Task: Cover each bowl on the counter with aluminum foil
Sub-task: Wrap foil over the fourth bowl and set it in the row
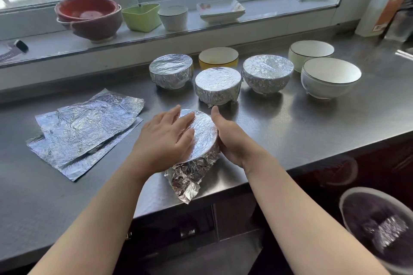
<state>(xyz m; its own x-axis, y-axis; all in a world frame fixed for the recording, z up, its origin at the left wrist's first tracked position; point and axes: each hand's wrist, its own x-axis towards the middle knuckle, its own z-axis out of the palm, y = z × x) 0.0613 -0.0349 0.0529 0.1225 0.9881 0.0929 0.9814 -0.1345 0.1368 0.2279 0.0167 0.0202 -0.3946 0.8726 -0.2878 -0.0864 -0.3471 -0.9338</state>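
Foil is already drawn tight across the top of the bowl [202, 134] near the counter's front edge, and my left hand [166, 138] lies flat on that lid, fingers straight and slightly spread, holding the sheet from sliding. My right hand [230, 138] cups the bowl's right flank, thumb up along the rim; its fingers wrap behind the wall, so I cannot tell how they lie. A crumpled tail of foil [186, 182] sticks out loose toward me at the near side, and to my mind that is the part needing work: I should keep the flat palm steady, turn the bowl a little at a time, and press the skirt down and under the rim all the way round, folding that tail in rather than tearing it. Behind stand three wrapped bowls [218, 86], and a yellow bowl [218, 57] and two white bowls [330, 77] still bare. Spare foil sheets [87, 131] lie to my left on the steel counter [312, 123].
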